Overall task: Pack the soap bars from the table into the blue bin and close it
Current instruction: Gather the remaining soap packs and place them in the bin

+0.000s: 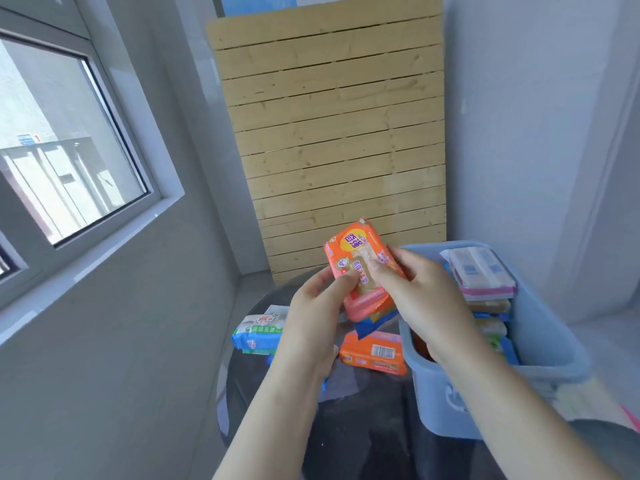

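Both hands hold a stack of wrapped soap bars above the dark round table [346, 427]. The top one is an orange soap bar [356, 252], with a pink bar and a blue-wrapped bar under it. My left hand [318, 303] grips the stack's left side; my right hand [415, 292] grips its right side, thumb on the front. The blue bin [450, 403] stands open at the right, several wrapped bars stacked inside, a white-and-pink one [481, 271] on top. On the table lie another orange soap bar [374, 353] and a green-and-blue soap bar [258, 332].
A slatted wooden board [332, 133] leans against the wall behind the table. A window [59, 150] fills the left wall. The bin sits at the table's right edge, close to the right wall. The bin's lid is not in view.
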Demonstrator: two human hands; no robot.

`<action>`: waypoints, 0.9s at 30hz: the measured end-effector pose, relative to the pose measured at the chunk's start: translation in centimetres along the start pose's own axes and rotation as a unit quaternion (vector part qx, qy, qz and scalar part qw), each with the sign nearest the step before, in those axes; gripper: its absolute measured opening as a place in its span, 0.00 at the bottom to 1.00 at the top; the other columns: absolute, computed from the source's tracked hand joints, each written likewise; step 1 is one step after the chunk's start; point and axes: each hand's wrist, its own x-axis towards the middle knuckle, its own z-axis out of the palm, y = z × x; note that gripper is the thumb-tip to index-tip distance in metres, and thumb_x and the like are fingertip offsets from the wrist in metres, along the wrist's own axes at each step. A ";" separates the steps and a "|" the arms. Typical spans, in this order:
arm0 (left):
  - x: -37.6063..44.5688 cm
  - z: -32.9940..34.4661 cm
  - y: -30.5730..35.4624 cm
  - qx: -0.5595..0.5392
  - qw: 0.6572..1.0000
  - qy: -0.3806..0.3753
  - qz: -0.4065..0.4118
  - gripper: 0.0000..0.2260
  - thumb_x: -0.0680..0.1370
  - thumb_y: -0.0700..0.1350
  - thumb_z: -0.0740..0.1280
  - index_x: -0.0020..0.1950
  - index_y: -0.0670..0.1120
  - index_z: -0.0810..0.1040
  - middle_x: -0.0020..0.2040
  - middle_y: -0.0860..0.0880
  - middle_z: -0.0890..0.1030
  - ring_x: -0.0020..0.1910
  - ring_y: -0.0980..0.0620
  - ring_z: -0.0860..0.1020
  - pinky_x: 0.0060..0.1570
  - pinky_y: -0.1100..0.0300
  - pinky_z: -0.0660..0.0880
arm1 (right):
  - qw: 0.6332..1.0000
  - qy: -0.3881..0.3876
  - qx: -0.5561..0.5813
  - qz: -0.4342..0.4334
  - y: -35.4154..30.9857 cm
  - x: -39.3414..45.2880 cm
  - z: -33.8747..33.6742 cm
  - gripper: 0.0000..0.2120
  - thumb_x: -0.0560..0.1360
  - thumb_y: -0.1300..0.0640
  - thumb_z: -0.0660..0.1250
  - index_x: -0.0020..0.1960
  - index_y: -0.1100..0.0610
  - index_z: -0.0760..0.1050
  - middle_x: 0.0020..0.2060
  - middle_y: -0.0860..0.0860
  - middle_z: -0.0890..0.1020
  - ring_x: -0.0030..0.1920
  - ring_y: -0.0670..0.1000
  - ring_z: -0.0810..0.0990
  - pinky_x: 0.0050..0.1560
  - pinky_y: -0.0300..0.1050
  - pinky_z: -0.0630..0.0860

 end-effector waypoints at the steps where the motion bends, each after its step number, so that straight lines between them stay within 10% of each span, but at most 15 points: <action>1: -0.1 0.9 0.0 0.009 1.000 -0.025 -0.001 0.08 0.77 0.44 0.66 0.52 0.46 0.82 0.38 0.48 0.86 0.34 0.52 0.84 0.32 0.59 0.80 | 1.000 -0.002 -0.015 0.000 0.0 -0.3 -1.4 0.07 0.73 0.47 0.64 0.45 0.47 0.79 0.38 0.49 0.85 0.43 0.50 0.83 0.49 0.54 0.79; 10: 1.0 8.7 -0.6 0.152 0.963 -0.194 -0.111 0.14 0.79 0.43 0.64 0.61 0.37 0.76 0.52 0.37 0.83 0.46 0.42 0.81 0.48 0.44 0.80 | 0.963 -0.025 -0.239 0.119 2.6 -1.2 -11.0 0.20 0.74 0.45 0.59 0.34 0.59 0.75 0.29 0.53 0.81 0.32 0.52 0.78 0.33 0.44 0.68; 15: 2.9 10.4 -0.3 0.220 0.927 -0.252 -0.169 0.10 0.80 0.46 0.62 0.56 0.41 0.77 0.43 0.41 0.81 0.34 0.48 0.80 0.40 0.52 0.81 | 0.943 -0.033 -0.300 0.139 4.7 0.1 -12.2 0.24 0.76 0.44 0.55 0.25 0.55 0.62 0.20 0.48 0.70 0.26 0.48 0.70 0.28 0.43 0.61; 21: 4.3 11.3 -3.1 0.261 0.909 -0.231 -0.228 0.16 0.79 0.40 0.65 0.66 0.37 0.72 0.63 0.33 0.77 0.61 0.37 0.77 0.54 0.47 0.76 | 0.887 -0.114 -0.423 0.146 5.8 1.1 -12.5 0.21 0.74 0.45 0.61 0.27 0.52 0.61 0.23 0.48 0.67 0.25 0.47 0.68 0.26 0.41 0.60; 27: 5.2 11.2 -5.8 0.287 0.902 -0.210 -0.246 0.16 0.76 0.40 0.68 0.63 0.47 0.74 0.60 0.45 0.81 0.57 0.45 0.80 0.57 0.50 0.79 | 0.828 -0.084 -0.549 0.074 6.7 1.3 -12.3 0.20 0.68 0.43 0.69 0.29 0.51 0.63 0.28 0.47 0.65 0.34 0.50 0.68 0.28 0.40 0.57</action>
